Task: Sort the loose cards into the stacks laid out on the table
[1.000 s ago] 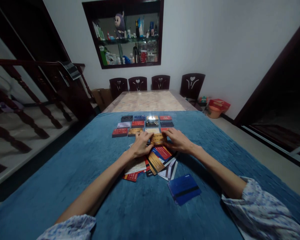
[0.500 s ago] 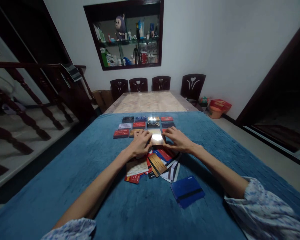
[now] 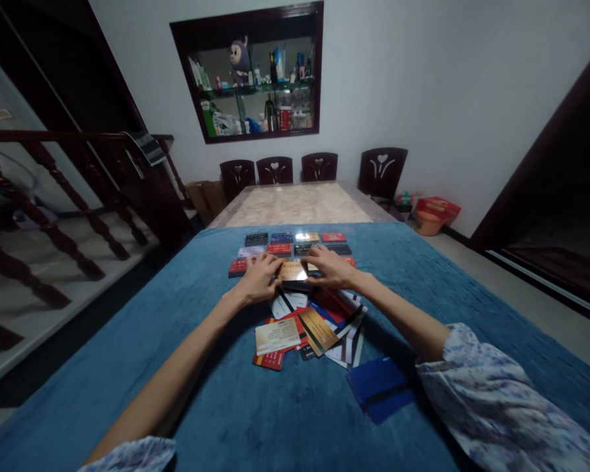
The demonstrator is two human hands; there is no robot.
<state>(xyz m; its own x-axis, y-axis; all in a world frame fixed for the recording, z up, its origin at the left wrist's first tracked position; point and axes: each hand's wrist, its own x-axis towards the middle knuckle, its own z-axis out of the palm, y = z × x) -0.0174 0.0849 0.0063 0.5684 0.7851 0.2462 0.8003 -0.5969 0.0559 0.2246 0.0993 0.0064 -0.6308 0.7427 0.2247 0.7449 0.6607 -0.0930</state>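
Between my two hands is a stack of gold cards (image 3: pixel 292 271), its top catching the light. My left hand (image 3: pixel 260 276) grips the left end with bent fingers, and my right hand (image 3: pixel 330 267) grips the right end. Just beyond stand rows of card stacks, among them a red stack (image 3: pixel 279 249) and a dark blue one (image 3: pixel 281 238); my hands partly hide the nearest row. Closer to me spreads a loose pile of cards, with a gold card (image 3: pixel 317 331) and a cream card (image 3: pixel 278 335) on top. Blue cards (image 3: pixel 381 388) lie to the right.
A blue cloth (image 3: pixel 216 406) covers the near part of the table, with the marble-patterned top (image 3: pixel 295 202) beyond it. Several dark chairs (image 3: pixel 319 167) stand at the far end. A wooden railing (image 3: pixel 69 216) runs along the left. An orange bucket (image 3: pixel 427 223) sits on the floor at right.
Both hands have shifted left with the gold card stack, uncovering a white card in the loose pile. The camera view has moved slightly too.
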